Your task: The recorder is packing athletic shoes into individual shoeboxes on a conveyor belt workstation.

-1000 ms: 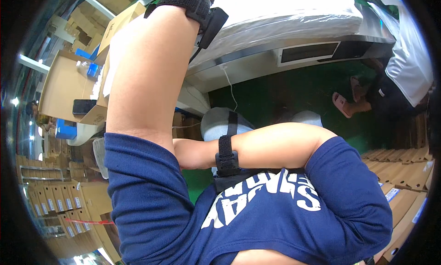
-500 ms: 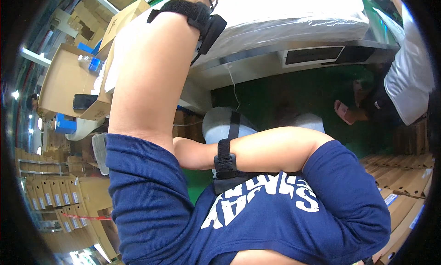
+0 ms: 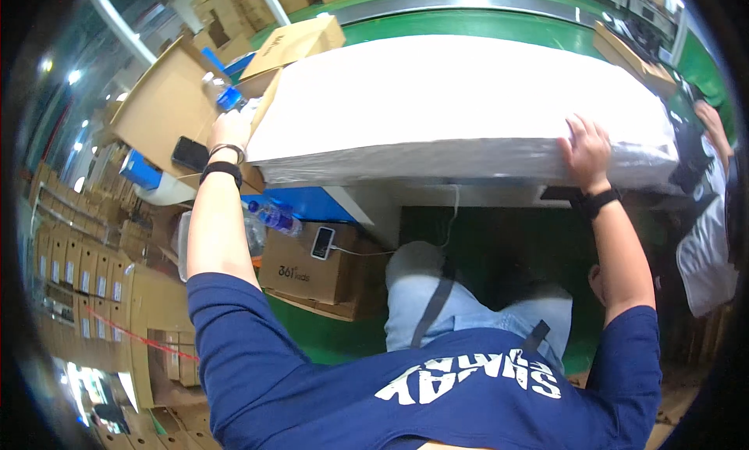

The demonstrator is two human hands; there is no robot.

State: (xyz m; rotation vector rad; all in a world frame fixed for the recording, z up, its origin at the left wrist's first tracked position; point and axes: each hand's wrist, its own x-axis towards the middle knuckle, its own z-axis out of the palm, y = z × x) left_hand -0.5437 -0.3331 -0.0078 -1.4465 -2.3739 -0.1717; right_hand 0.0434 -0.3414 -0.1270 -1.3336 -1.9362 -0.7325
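Note:
My left hand reaches into an open cardboard box at the left end of the table. Its fingertips are hidden there, beside some white material and just below a clear bottle with a blue label. A dark phone lies in the box to the left of that hand. My right hand rests, fingers apart, on the front edge of a white tabletop wrapped in clear plastic. Nothing shows in its grasp.
Below the table, a cardboard carton bears a phone on a white cable; a bottle lies by it. Flat cardboard boxes sit at the table's far corners. Another person is at the far right.
My left arm has come down from the raised forward reach to the box. My right hand has moved from across my body onto the table's front edge. The view has shifted, showing more tabletop.

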